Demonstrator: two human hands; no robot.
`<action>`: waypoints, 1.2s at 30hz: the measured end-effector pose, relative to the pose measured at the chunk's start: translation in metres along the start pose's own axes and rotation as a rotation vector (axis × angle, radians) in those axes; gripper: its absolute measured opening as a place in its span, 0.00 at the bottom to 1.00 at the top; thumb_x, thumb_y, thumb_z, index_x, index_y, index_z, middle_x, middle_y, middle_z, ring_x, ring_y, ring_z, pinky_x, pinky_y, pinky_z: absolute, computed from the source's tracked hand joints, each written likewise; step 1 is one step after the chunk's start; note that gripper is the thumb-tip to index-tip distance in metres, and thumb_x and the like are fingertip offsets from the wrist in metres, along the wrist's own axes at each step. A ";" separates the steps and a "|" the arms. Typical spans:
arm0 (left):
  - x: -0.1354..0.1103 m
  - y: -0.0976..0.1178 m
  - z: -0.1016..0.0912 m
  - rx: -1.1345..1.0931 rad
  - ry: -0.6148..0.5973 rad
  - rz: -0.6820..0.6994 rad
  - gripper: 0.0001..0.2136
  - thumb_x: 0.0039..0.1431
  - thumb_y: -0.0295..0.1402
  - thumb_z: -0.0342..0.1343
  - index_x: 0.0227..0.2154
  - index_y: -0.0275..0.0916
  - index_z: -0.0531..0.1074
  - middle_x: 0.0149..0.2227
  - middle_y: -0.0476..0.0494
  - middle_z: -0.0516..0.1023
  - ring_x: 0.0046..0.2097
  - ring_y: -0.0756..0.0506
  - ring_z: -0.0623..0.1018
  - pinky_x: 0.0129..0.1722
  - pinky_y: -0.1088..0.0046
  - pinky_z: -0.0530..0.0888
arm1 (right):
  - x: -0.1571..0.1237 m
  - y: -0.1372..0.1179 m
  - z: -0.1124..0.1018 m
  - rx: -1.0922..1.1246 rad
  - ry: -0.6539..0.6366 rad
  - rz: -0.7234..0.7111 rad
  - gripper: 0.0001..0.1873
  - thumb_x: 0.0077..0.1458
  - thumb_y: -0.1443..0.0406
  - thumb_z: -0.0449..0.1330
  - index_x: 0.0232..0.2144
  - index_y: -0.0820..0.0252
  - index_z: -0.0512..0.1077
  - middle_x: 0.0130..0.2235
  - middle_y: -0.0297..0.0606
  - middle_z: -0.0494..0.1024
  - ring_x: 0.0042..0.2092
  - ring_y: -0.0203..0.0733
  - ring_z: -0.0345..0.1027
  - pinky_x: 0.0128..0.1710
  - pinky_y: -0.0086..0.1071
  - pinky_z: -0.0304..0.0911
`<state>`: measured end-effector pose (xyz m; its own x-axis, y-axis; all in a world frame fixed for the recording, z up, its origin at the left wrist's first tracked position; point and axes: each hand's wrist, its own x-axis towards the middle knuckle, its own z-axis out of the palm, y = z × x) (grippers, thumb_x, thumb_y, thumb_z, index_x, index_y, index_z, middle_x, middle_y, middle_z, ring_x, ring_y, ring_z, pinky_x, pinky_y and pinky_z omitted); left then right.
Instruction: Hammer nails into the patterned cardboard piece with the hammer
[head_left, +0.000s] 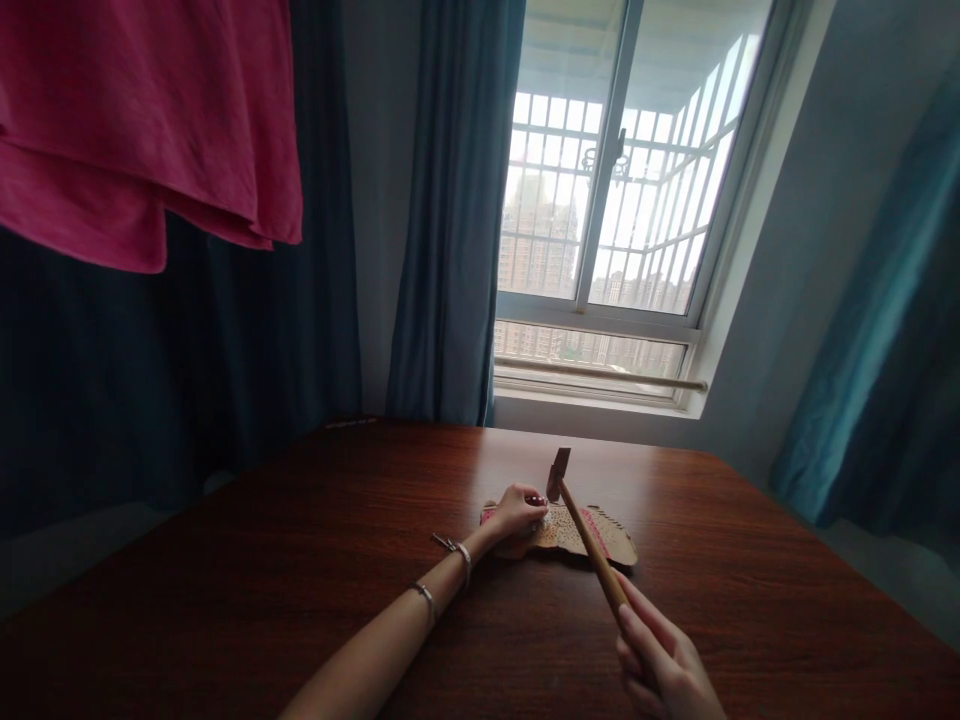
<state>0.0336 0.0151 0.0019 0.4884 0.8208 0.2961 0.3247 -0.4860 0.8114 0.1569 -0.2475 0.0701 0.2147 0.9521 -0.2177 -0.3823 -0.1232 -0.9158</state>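
Note:
A flat tan wooden piece (611, 543) with small dots and a pink patch lies on the dark wooden table (300, 560). My left hand (516, 511) rests on its left end, fingers curled and pinched on something small I cannot make out. My right hand (664, 665) is closed round the wooden handle of a small hammer (585, 530). The hammer's metal head hangs just above the piece, right beside my left fingertips. Two bracelets sit on my left wrist and forearm.
Behind the table stands a barred window (600, 230) with blue curtains (450, 220) on both sides. A pink cloth (150, 120) hangs at the top left. The table's far edge lies close to the window sill.

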 end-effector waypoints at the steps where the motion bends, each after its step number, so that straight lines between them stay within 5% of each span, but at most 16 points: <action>1: 0.000 -0.001 0.000 -0.004 0.003 0.002 0.11 0.44 0.36 0.55 0.26 0.32 0.75 0.27 0.46 0.76 0.30 0.49 0.72 0.27 0.79 0.64 | 0.000 0.000 0.001 -0.003 -0.002 0.002 0.45 0.40 0.51 0.64 0.57 0.62 0.55 0.16 0.22 0.54 0.15 0.20 0.37 0.12 0.15 0.31; 15: 0.001 0.000 0.001 0.044 0.011 -0.014 0.11 0.43 0.36 0.56 0.26 0.33 0.76 0.26 0.47 0.77 0.30 0.49 0.72 0.27 0.79 0.63 | 0.001 -0.001 -0.011 -0.046 0.051 -0.018 0.44 0.39 0.49 0.64 0.56 0.59 0.58 0.16 0.24 0.59 0.13 0.19 0.39 0.11 0.16 0.31; 19: 0.001 -0.001 0.001 0.018 0.014 -0.008 0.11 0.43 0.35 0.55 0.26 0.32 0.76 0.26 0.46 0.77 0.29 0.49 0.72 0.26 0.79 0.63 | 0.005 -0.001 -0.029 -0.092 0.111 -0.085 0.46 0.38 0.49 0.64 0.56 0.62 0.57 0.16 0.24 0.61 0.12 0.19 0.40 0.11 0.17 0.34; 23: 0.002 -0.001 0.002 0.008 0.013 -0.025 0.11 0.42 0.36 0.56 0.26 0.32 0.76 0.26 0.45 0.77 0.29 0.48 0.73 0.27 0.78 0.64 | 0.015 0.002 -0.054 -0.256 0.310 -0.169 0.45 0.37 0.49 0.63 0.55 0.64 0.60 0.16 0.27 0.66 0.15 0.29 0.56 0.11 0.21 0.46; 28: 0.003 -0.003 0.002 -0.029 -0.010 -0.031 0.12 0.42 0.37 0.57 0.26 0.32 0.76 0.26 0.45 0.77 0.30 0.47 0.73 0.28 0.77 0.64 | 0.029 0.000 -0.096 -0.629 0.525 -0.282 0.36 0.40 0.51 0.59 0.49 0.68 0.68 0.28 0.40 0.79 0.31 0.45 0.72 0.27 0.30 0.65; 32: 0.002 0.000 -0.003 -0.120 -0.056 -0.032 0.14 0.41 0.40 0.59 0.28 0.33 0.76 0.29 0.44 0.78 0.32 0.46 0.73 0.31 0.76 0.66 | 0.036 -0.004 -0.126 -0.892 0.614 -0.233 0.32 0.46 0.51 0.53 0.49 0.63 0.69 0.36 0.44 0.80 0.39 0.51 0.72 0.36 0.35 0.66; 36: 0.002 0.004 -0.009 -0.452 -0.015 -0.067 0.23 0.47 0.47 0.54 0.36 0.31 0.74 0.34 0.38 0.77 0.36 0.45 0.74 0.36 0.72 0.67 | 0.038 -0.007 -0.142 -1.058 0.629 -0.153 0.31 0.49 0.50 0.49 0.51 0.61 0.68 0.38 0.47 0.79 0.39 0.53 0.72 0.37 0.39 0.66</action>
<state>0.0281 0.0177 0.0102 0.4911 0.8401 0.2305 -0.0279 -0.2493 0.9680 0.2955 -0.2501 0.0203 0.6991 0.7126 0.0587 0.5346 -0.4665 -0.7047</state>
